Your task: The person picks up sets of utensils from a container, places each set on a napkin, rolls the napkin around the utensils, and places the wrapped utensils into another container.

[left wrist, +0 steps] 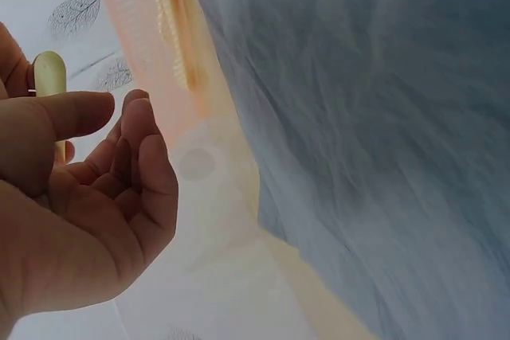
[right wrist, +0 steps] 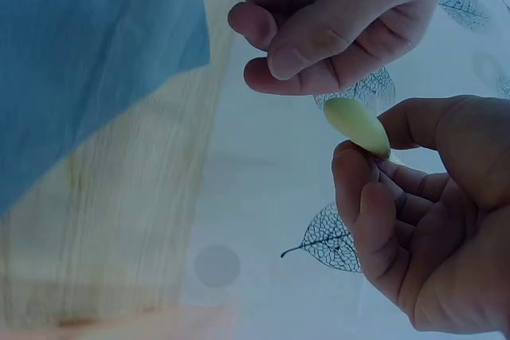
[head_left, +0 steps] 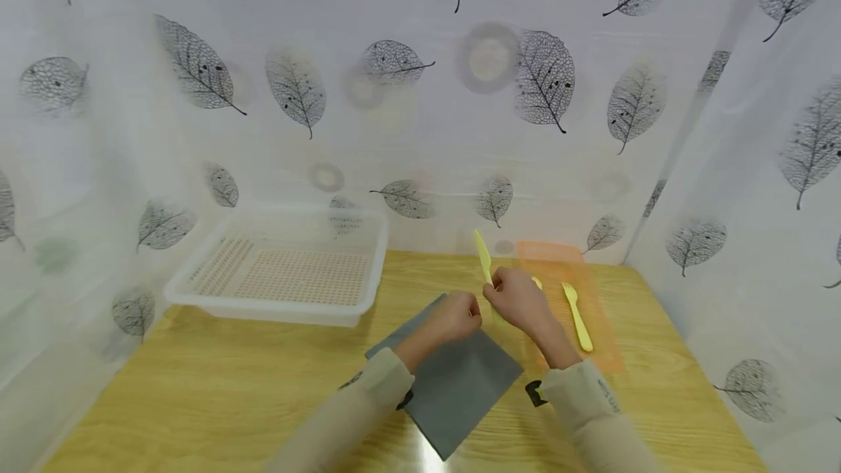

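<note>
My right hand (head_left: 522, 301) pinches a yellow plastic knife (head_left: 482, 252) between thumb and fingers, its blade pointing up and away. The knife's rounded handle end (right wrist: 357, 125) shows in the right wrist view. Close by on the left, my left hand (head_left: 456, 316) hangs with loosely curled fingers and nothing in them. Below it a grey-blue cloth (head_left: 460, 385) lies turned cornerwise on the table. To the right, a yellow fork (head_left: 578, 318) lies on a translucent orange tray (head_left: 601, 334). Another yellow piece (head_left: 537, 282) there is mostly hidden by my right hand.
A white plastic basket (head_left: 263, 306) with a perforated bottom stands at the back left of the wooden table (head_left: 197, 385). A pale curtain (head_left: 407, 130) printed with dark leaves hangs behind the table and along both sides.
</note>
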{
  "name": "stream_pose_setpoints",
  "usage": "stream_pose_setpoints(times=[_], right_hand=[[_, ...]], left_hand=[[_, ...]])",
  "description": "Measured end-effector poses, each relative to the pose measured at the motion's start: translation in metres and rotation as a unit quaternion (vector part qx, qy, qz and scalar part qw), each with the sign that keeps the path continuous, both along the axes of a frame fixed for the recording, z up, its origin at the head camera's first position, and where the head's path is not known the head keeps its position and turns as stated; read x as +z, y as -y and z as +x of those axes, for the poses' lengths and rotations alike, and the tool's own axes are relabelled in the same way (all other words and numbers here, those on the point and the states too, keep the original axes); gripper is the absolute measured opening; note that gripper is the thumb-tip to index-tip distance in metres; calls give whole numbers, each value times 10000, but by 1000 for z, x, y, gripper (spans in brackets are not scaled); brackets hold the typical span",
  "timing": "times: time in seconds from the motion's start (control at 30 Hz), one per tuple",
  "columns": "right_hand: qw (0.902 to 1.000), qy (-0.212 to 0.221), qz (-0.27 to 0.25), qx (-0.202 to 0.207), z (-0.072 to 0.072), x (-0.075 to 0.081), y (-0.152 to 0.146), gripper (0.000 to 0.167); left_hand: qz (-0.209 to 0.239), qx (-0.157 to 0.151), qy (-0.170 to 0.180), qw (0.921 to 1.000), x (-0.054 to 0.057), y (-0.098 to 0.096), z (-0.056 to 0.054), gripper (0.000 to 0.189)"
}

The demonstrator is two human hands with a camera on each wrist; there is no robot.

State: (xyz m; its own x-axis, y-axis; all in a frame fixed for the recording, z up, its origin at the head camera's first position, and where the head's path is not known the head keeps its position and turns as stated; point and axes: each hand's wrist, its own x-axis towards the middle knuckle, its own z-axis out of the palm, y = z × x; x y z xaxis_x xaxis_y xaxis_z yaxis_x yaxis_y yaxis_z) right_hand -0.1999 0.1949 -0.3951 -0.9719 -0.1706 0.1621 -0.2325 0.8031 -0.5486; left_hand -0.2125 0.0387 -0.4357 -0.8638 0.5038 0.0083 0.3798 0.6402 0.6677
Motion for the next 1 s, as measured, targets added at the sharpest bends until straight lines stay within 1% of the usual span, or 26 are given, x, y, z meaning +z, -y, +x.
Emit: stream_pose_setpoints(times=[0.1,0.23,0.3,0.37,0.43,0.5,0.57,0.63,0.7,0.77,0.9,1.0], right_hand=[[9998,124,-179,-24,0,-5,5,14],[9995,126,-293,-42,-2,-16,10,13],[9992,199,-350,-1,-3,-23,11,13],[9981,386,-470,40,-4,-29,14,13],[9962,622,-591,116,-5,-36,16,19],[9936,848,-728,177,-8,-42,19,26],[9918,972,-805,181,-10,-48,22,28],[9899,1109,-870,158,-12,-53,24,26],[9880,1230,-929,102,-13,-57,26,21],[9869,1321,-911,154,-14,-61,27,25],[9840,1504,-910,295,-15,-67,27,37],[9813,1647,-958,278,-17,-71,26,37]], left_hand=[[-187,20,-49,9998,-2,9,3,22],[-558,82,-134,9983,-4,22,7,37],[-785,18,-212,9967,-6,28,10,40],[-979,-99,-352,9945,-8,32,12,40],[-1198,-207,-552,9910,-11,35,15,37],[-1478,-246,-822,9853,-16,36,19,32],[-1828,-206,-1089,9769,-18,36,22,25],[-2203,-127,-1176,9682,-21,36,25,19],[-2443,-48,-1176,9625,-22,36,28,14],[-2590,-9,-1113,9595,-23,36,30,12],[-2662,84,-1002,9587,-23,37,35,7],[-2715,121,-965,9575,-20,36,37,4]])
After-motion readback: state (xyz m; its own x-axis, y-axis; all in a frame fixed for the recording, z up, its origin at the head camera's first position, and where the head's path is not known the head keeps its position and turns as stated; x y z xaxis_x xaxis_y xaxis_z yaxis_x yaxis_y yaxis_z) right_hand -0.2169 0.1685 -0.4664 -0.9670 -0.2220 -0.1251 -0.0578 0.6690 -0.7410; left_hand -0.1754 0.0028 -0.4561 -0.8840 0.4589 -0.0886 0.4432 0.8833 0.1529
